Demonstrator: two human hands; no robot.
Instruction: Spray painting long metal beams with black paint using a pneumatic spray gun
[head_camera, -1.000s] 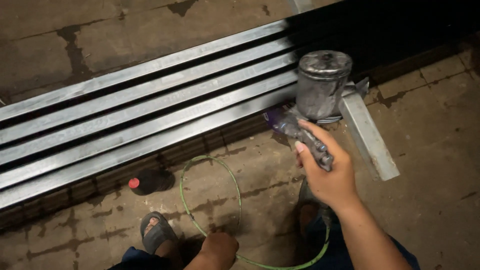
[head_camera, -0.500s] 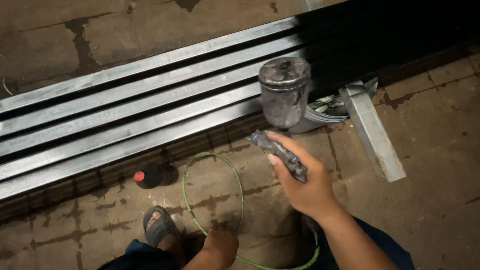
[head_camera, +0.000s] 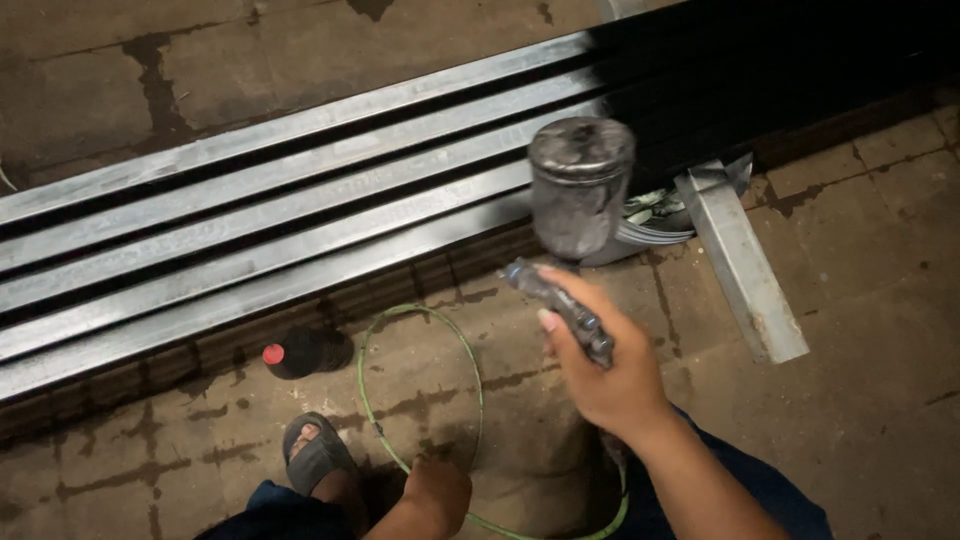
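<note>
— Starting at our left, what do we see?

— Long grey metal bars (head_camera: 250, 230) lie side by side on the floor. Near them lies a dark bottle with a red cap (head_camera: 305, 352). Our foot in a sandal (head_camera: 315, 455) is just below it.

— And our left hand (head_camera: 435, 495)?

— It sits low by the green hose (head_camera: 420, 400). We cannot tell if it grips anything.

— Our right hand (head_camera: 610, 375)?

— Its fingers are wrapped tight around the spray gun (head_camera: 570, 230). The gun's round cup stands up over the bars, where they turn black.
</note>
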